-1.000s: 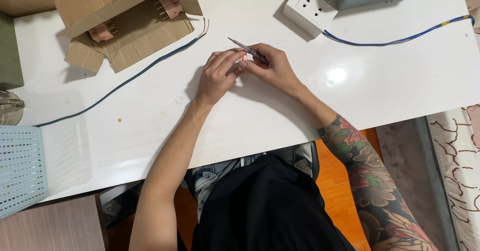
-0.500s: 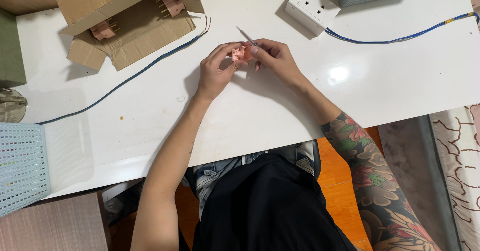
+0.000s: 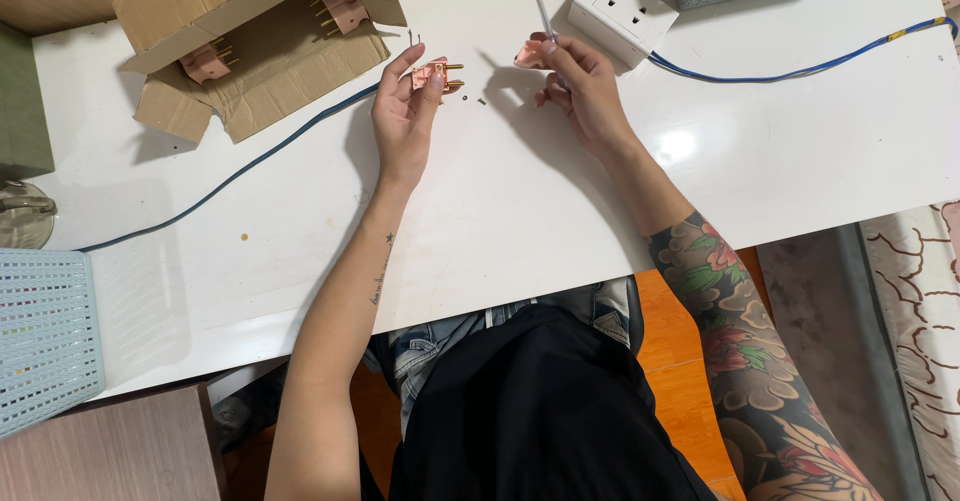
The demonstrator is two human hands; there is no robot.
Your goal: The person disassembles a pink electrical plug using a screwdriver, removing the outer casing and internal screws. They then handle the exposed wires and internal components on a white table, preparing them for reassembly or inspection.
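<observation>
My left hand (image 3: 405, 111) holds one half of a pink plug (image 3: 436, 74) with brass pins pointing right, just above the white table (image 3: 500, 211). My right hand (image 3: 580, 86) grips a thin screwdriver (image 3: 540, 6) that points away from me, together with the other pink plug half (image 3: 528, 56). The two hands are apart, with a small dark screw (image 3: 481, 101) lying on the table between them. The stripped end of a blue cable (image 3: 250, 161) lies near my left hand.
An open cardboard box (image 3: 250, 46) with more pink plugs (image 3: 207, 61) sits at the back left. A white socket block (image 3: 625, 1) with a blue cord (image 3: 800, 66) is at the back right. A light blue basket (image 3: 45, 341) stands at the left edge.
My hands were together over the plug; now they have drawn apart, each with one half of the pink plug. The view has also shifted downward.
</observation>
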